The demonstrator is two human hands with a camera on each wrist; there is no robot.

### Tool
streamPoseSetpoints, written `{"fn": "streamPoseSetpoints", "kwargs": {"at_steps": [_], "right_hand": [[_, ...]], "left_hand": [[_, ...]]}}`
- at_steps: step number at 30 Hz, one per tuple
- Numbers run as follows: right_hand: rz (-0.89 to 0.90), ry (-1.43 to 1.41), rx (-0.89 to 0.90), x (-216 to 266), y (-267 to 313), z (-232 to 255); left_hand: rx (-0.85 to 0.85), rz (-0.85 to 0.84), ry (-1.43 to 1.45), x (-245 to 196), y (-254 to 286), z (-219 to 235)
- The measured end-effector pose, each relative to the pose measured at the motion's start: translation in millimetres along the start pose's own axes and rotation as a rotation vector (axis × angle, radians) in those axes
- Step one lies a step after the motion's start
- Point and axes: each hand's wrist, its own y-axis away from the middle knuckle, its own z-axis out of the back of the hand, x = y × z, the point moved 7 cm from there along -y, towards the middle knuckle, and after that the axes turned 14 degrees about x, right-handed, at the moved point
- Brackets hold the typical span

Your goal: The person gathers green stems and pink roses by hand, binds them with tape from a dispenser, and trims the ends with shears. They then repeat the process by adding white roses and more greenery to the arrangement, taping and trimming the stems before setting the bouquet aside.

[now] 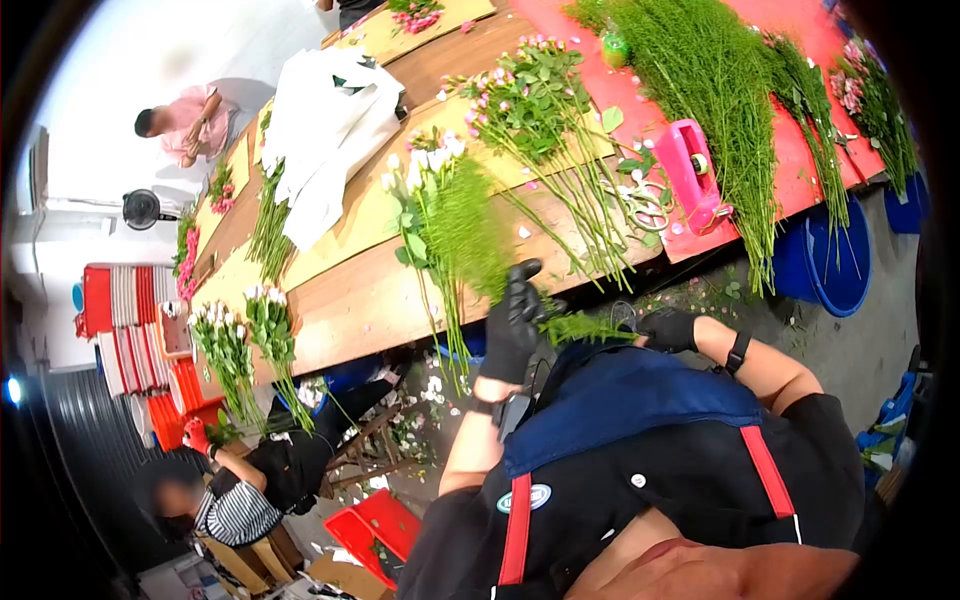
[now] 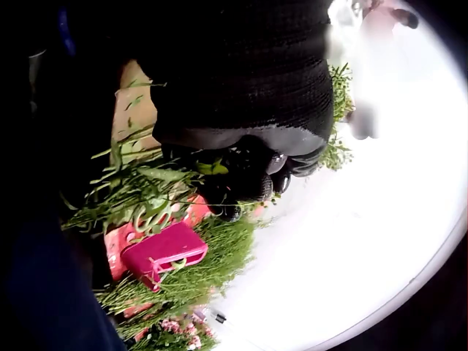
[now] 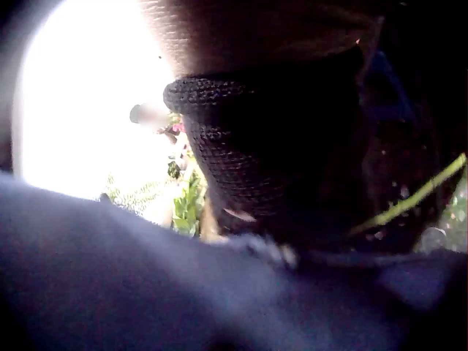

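My black-gloved left hand (image 1: pixel 515 325) is raised at the table's near edge, its fingers curled round a feathery green sprig (image 1: pixel 470 225). The sprig's soft plume fans out over the table, and a lower tuft (image 1: pixel 585 328) trails toward my right hand. In the left wrist view, the curled glove fingers (image 2: pixel 256 179) show with bits of leaf around them. My right hand (image 1: pixel 668 330), also gloved, is low against the blue apron, its fingers mostly hidden. A green stem (image 3: pixel 417 194) runs up to it in the right wrist view; I cannot tell whether the fingers grip it.
White roses (image 1: pixel 430 165) and pink roses (image 1: pixel 530 95) lie on the table (image 1: pixel 350 310). Scissors (image 1: pixel 648 205), a pink tape dispenser (image 1: pixel 690 175) and piled greenery (image 1: pixel 700 80) are toward the right. Blue buckets (image 1: pixel 838 255) stand below. Another person (image 1: pixel 240 500) is at the left.
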Motion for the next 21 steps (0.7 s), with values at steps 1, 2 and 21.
{"fn": "streamPoseSetpoints", "kwargs": {"at_steps": [1, 2, 21], "right_hand": [[-0.107, 0.335, 0.1, -6, -3, 1], [-0.186, 0.28, 0.117, -19, -1, 19], [-0.481, -0.141, -1.249, -99, -53, 328]], "left_hand": [[-0.028, -0.013, 0.04, -4, 2, 11], [0.041, -0.047, 0.056, -7, 3, 21], [-0.413, -0.061, -0.188, -7, 37, 29]]}}
